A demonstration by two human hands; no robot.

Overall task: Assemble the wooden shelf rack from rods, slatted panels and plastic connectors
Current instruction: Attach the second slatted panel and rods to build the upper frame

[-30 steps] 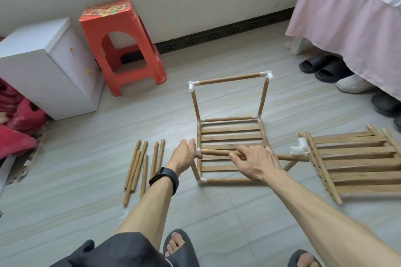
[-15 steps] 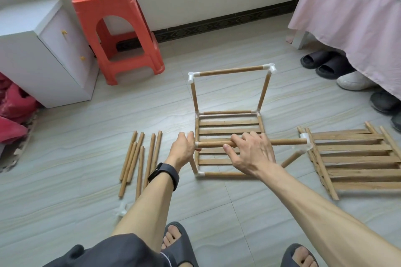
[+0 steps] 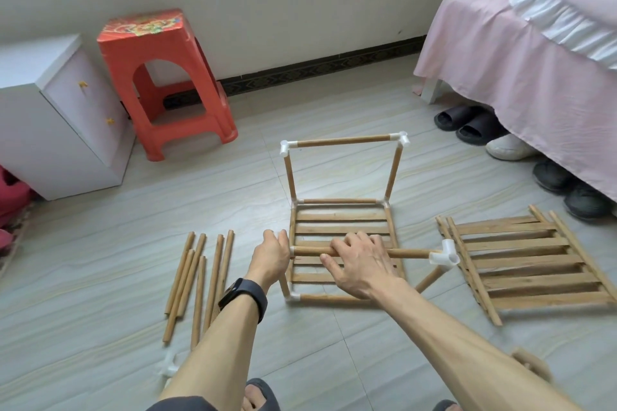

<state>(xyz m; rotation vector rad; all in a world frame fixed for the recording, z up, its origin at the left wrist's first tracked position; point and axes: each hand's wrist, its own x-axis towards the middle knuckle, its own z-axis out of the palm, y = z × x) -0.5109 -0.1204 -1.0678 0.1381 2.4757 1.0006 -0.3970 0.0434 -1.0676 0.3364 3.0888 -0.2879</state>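
Note:
A partly built rack (image 3: 344, 173) of wooden rods and white plastic connectors stands on the floor, with a slatted panel (image 3: 340, 220) lying in its base. My right hand (image 3: 360, 264) grips a horizontal rod (image 3: 410, 253) that ends in a white connector (image 3: 445, 252) on the right. My left hand (image 3: 272, 252) is closed around the rod's left end, where it meets the front left upright; the connector there is hidden by my fingers. A short rod (image 3: 430, 279) slants down from the right connector.
Several loose rods (image 3: 200, 277) lie on the floor to the left, with a white connector (image 3: 170, 365) near my left arm. A second slatted panel (image 3: 527, 260) lies on the right. An orange stool (image 3: 160, 83), a white cabinet (image 3: 56, 117), a bed (image 3: 534, 60) and shoes (image 3: 467, 123) surround the spot.
The held rod has levelled out and its right connector has risen slightly. My right hand has slid a little along the rod. The camera view has shifted.

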